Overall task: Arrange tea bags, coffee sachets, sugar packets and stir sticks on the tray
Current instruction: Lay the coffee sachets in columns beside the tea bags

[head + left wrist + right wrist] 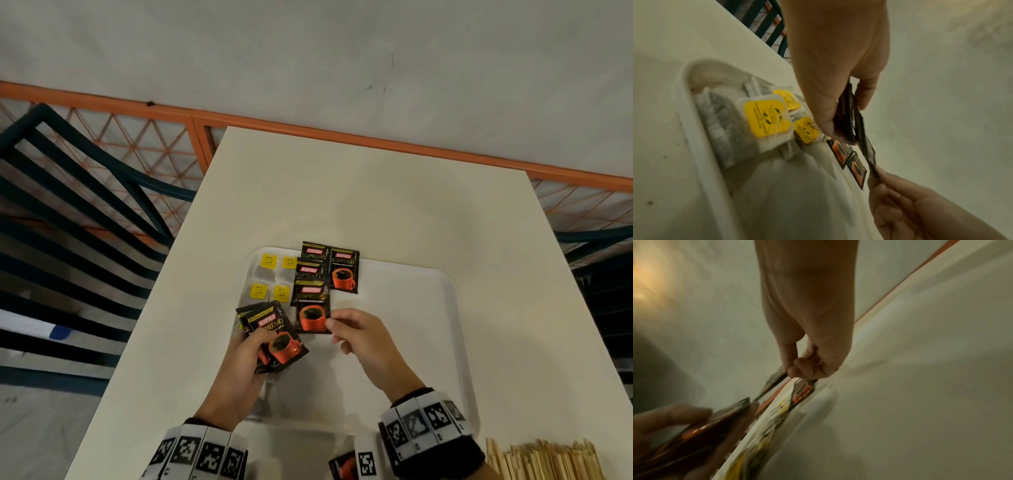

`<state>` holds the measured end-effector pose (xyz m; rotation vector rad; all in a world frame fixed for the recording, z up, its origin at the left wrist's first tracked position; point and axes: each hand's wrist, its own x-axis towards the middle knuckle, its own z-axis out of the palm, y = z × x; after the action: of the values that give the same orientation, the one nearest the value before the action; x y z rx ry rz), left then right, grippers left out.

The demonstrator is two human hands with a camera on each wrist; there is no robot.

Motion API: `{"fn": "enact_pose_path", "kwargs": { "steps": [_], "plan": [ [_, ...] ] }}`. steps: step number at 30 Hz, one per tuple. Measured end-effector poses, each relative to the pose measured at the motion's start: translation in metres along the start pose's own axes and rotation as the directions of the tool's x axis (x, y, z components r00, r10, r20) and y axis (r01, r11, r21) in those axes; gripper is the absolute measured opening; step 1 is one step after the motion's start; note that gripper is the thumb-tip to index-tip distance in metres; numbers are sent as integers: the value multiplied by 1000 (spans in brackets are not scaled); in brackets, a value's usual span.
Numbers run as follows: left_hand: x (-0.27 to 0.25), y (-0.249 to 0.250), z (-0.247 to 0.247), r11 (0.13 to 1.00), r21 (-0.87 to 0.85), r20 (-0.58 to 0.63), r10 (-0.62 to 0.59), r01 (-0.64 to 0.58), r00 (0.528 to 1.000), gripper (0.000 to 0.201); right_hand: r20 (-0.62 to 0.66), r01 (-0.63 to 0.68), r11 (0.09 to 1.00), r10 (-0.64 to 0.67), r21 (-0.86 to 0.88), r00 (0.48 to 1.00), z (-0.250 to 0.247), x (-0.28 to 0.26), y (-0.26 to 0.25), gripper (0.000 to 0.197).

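- Tray (428,308) under both hands; I'd nudge laid sachets (344,270) just beyond my right hand (363,337), wrecking the row.
- Left hand (246,363) grips spare sachet stack (274,337); could fan, slip.
- Right pinches one sachet (313,317) by its corner; may land crooked, overlapping.

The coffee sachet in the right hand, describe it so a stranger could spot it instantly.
On the white tray, black coffee sachets run beside the yellow-tagged tea bags. The nearest sachet is pinched at its corner by the right hand; the others lie untouched or sit in the left hand.
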<state>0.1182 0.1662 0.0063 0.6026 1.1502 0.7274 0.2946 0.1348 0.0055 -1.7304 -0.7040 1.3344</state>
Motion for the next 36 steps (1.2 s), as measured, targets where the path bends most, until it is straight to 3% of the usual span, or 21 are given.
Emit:
{"fn": "enact_pose_path", "kwargs": {
  "steps": [3,5,16,25,27,29,31,33,36],
  "plan": [
    [-2,-2,0,1000,17,7,-10,10,1000,20,-206,-10,999,19,48,978,-15,11,3,13],
    [-3,-4,0,1000,22,5,-16,16,1000,21,-265,-17,999,27,40,964,-22,19,4,14],
    [-4,-4,1,999,37,12,14,-15,1000,30,-385,-18,986,-47,-164,922,-17,41,9,11],
    [-4,-4,6,997,58,13,57,-57,998,32,-443,-4,974,-99,-226,891,-8,35,7,15],
    [-3,-4,7,995,78,17,67,-68,998,31,-404,45,952,-171,-302,899,-5,28,5,10],
    [-2,-4,7,992,101,17,77,-78,997,32,-258,107,930,-207,-353,944,0,19,1,10],
    [-2,-2,8,989,114,17,97,-98,995,37,-38,138,925,-162,-354,986,5,10,-3,19],
    [-1,0,7,987,107,12,119,-119,993,41,120,138,939,-105,-315,987,6,2,-6,21],
    [0,1,4,987,95,-2,128,-127,992,48,182,95,964,-49,-249,982,7,-1,-7,23]
  ]
}}
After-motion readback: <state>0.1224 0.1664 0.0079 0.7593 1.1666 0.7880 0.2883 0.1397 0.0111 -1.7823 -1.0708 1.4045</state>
